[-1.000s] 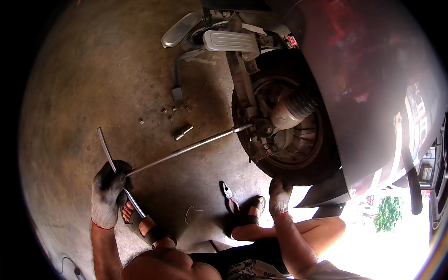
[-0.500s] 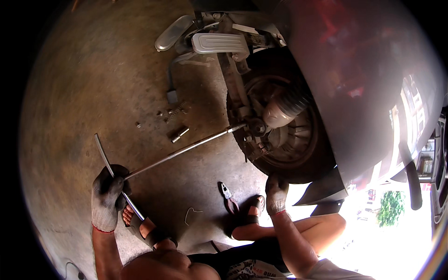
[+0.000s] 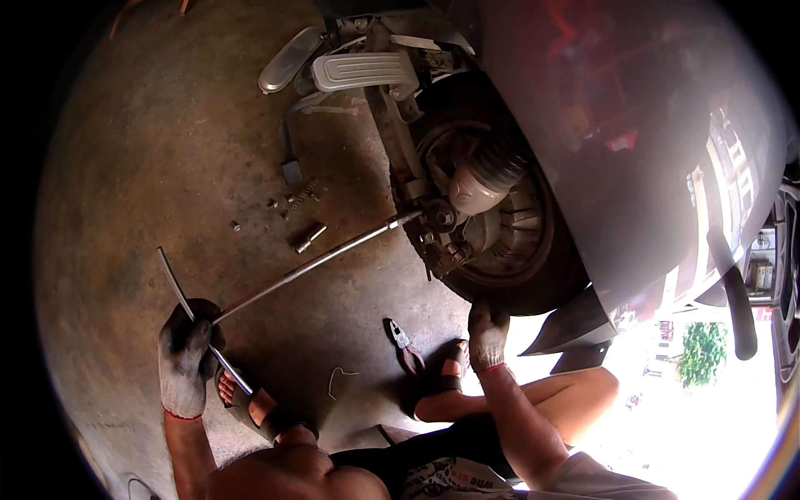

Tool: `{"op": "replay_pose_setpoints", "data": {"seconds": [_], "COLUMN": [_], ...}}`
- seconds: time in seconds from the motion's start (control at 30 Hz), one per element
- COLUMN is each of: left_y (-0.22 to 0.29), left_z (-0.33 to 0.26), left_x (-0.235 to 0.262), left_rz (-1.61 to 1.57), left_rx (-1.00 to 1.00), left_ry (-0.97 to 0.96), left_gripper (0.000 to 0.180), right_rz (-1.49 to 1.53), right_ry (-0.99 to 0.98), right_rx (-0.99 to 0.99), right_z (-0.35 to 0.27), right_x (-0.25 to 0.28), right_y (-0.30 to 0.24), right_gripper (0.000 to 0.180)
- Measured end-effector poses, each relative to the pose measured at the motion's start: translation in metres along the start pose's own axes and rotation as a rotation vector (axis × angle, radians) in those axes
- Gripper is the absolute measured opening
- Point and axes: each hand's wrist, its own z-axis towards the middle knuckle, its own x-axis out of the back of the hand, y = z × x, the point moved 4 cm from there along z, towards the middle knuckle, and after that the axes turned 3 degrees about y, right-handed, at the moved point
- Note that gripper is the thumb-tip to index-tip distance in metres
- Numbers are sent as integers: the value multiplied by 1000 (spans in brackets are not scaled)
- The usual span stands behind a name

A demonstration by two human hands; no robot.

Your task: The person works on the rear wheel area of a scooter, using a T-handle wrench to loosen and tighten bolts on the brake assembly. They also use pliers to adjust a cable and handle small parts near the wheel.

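Observation:
My gloved left hand point(image 3: 187, 354) is closed round the crossbar of a long T-handle wrench point(image 3: 304, 271). The shaft slants up to the right, and its far end meets a bolt area beside the wheel hub point(image 3: 440, 215). At the lower edge of the tyre point(image 3: 546, 296), my gloved right hand point(image 3: 488, 333) grips the rubber, its fingertips partly hidden. The wheel belongs to a motorcycle or scooter with a glossy dark body panel point(image 3: 633, 167). A ribbed rubber boot and light-coloured cap point(image 3: 477, 190) stick out in front of the wheel.
On the concrete floor lie pliers point(image 3: 403, 343), a bent wire point(image 3: 333, 382), a metal socket point(image 3: 309, 238), a coil spring point(image 3: 300, 200) and several small nuts. A ribbed footrest pedal point(image 3: 362, 72) juts out above. My sandalled feet point(image 3: 250, 404) flank the pliers.
The vehicle and floor items sit slightly farther left and higher in view. Both hands keep their hold; the wrench stays at the hub, its crossbar at nearly the same angle.

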Motion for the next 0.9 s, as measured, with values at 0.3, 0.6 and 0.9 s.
{"op": "replay_pose_setpoints", "data": {"seconds": [0.3,0.6,0.9], "left_y": [-1,-5,-4], "left_z": [1,3,4], "left_x": [1,1,0], "left_rz": [25,14,0], "left_rx": [-32,-82,-77], "left_ry": [33,60,64], "left_gripper": [21,21,20], "right_rz": [-62,63,17], "right_ry": [-14,-41,43], "right_rx": [-73,-120,-69], "right_z": [9,2,4], "right_x": [9,4,5], "right_y": [7,4,12], "right_gripper": [15,11,15]}}
